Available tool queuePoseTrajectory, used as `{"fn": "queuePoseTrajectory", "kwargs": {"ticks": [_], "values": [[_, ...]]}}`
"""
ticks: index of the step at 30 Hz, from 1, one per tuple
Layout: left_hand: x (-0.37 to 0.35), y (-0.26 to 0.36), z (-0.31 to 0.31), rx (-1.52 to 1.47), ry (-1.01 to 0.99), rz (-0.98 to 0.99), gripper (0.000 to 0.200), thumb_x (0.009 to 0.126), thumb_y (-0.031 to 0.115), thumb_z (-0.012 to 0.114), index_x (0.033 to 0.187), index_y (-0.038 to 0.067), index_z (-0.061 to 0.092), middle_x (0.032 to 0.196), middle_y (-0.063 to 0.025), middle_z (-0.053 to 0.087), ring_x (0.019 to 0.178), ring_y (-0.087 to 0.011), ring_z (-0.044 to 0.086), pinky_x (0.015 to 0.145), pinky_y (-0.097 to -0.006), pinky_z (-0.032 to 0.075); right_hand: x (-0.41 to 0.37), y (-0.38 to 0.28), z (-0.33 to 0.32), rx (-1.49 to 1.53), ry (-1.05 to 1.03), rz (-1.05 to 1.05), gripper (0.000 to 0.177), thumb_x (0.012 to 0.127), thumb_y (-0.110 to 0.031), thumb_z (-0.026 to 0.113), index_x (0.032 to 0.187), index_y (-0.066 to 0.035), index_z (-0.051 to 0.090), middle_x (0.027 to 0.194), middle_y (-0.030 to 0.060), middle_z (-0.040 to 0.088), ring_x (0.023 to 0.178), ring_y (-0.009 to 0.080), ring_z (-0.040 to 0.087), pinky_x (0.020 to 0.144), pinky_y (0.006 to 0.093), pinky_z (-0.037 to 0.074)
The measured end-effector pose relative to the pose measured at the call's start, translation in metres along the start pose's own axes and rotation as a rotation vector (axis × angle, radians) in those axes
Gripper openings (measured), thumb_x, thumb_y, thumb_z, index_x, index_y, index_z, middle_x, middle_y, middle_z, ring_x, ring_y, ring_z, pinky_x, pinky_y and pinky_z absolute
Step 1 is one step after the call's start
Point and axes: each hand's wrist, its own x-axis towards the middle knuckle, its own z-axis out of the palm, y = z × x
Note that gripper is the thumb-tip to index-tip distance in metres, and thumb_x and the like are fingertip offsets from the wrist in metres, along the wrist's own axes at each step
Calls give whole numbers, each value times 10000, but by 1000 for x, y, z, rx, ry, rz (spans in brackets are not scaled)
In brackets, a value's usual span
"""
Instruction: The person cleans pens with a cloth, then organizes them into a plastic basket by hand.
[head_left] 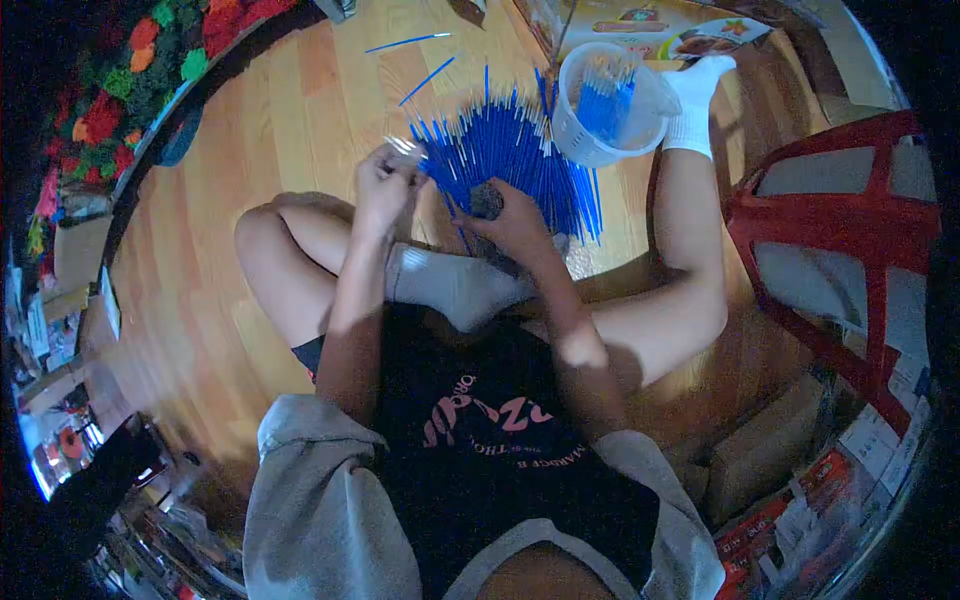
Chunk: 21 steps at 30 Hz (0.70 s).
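Note:
A wide pile of thin blue sticks (pixel 510 150) with pale tips lies fanned out on the wooden floor. My left hand (pixel 385 180) is raised at the pile's left edge, its fingers closed around something blurred and whitish that I cannot make out. At the pile's near edge, my right hand (pixel 505 220) has thumb and fingers curved apart beside the sticks; whether it holds one cannot be made out. To the right of the pile, a clear plastic tub (pixel 590 148) holds a bunch of similar blue sticks. Two loose blue sticks (pixel 427 81) lie beyond the pile.
My crossed leg with a grey sock (pixel 440 285) lies just below the hands. The other leg (pixel 690 210) stretches past the tub. A red chair (pixel 810 215) stands at the right, cardboard boxes (pixel 765 440) below it. Red and green decorations (pixel 110 110) fill the upper left.

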Motion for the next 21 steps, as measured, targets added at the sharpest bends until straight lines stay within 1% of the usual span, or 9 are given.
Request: {"fn": "queuePoseTrajectory", "kwargs": {"ticks": [3, 5, 9, 11, 13, 15, 17, 20, 21], "values": [[15, 5, -38, 45, 310, 219, 86, 782, 82, 543, 772, 6, 582, 630, -31, 556, 540, -82, 505, 489, -205, 395, 1, 24, 4, -122, 77, 23, 671, 562, -383, 714, 1044, 24, 486, 932, 203, 563, 879, 317, 546, 775, 359, 418], [28, 15, -60, -132, 462, 286, 121, 791, 111, 553, 774, -8, 564, 673, -50, 562, 601, -96, 527, 560, -222, 457, 6, 38, 2, -114, 182, 36, 595, 569, -386, 709, 976, 2, 516, 862, 183, 582, 807, 320, 561, 718, 364, 434], [26, 79, -42, -308, 478, 566, 98, 792, 79, 544, 794, -19, 555, 722, -65, 571, 667, -114, 556, 599, -248, 485, 13, 28, -5, 7, 300, -3, 528, 584, -382, 699, 924, -18, 525, 810, 167, 588, 749, 309, 570, 674, 366, 439], [19, 113, -12, -247, 413, 632, 67, 786, 38, 535, 797, -24, 557, 742, -70, 577, 661, -111, 556, 604, -247, 491, 17, 26, -2, 166, 267, -6, 507, 603, -381, 687, 927, -26, 524, 815, 164, 586, 757, 297, 570, 681, 359, 436], [27, 128, 21, -250, 193, 779, 102, 768, 72, 564, 814, -20, 566, 772, -64, 583, 691, -114, 557, 632, -254, 480, 18, 32, 7, 104, 231, 8, 516, 612, -392, 674, 939, -24, 518, 849, 174, 580, 794, 313, 560, 711, 368, 432], [15, 161, 73, -47, 90, 694, 226, 749, 161, 602, 881, -20, 574, 830, -92, 587, 744, -119, 551, 672, -240, 438, 16, 34, 7, 34, 197, 26, 526, 621, -402, 662, 950, -21, 511, 882, 184, 574, 830, 329, 550, 741, 377, 428], [24, 166, 104, -272, -192, 617, 95, 802, 125, 520, 859, 52, 543, 779, -101, 577, 687, -255, 580, 573, -269, 449, 13, 32, 6, 20, 188, 14, 531, 638, -402, 645, 981, -21, 502, 915, 183, 565, 855, 334, 540, 753, 379, 423], [30, 176, 132, -68, -101, 866, 186, 787, 128, 532, 858, -42, 506, 758, -153, 557, 707, -273, 574, 580, -310, 447, 18, 44, 7, -13, 167, -5, 564, 634, -402, 647, 1022, -23, 490, 951, 177, 556, 880, 335, 531, 764, 379, 419], [34, 174, 138, -70, -102, 863, 186, 787, 128, 532, 858, -42, 506, 758, -153, 557, 707, -273, 574, 580, -310, 447, 17, 41, 4, -14, 167, -1, 564, 634, -402, 647, 1022, -23, 490, 951, 177, 556, 880, 335, 531, 764, 379, 419]]}}
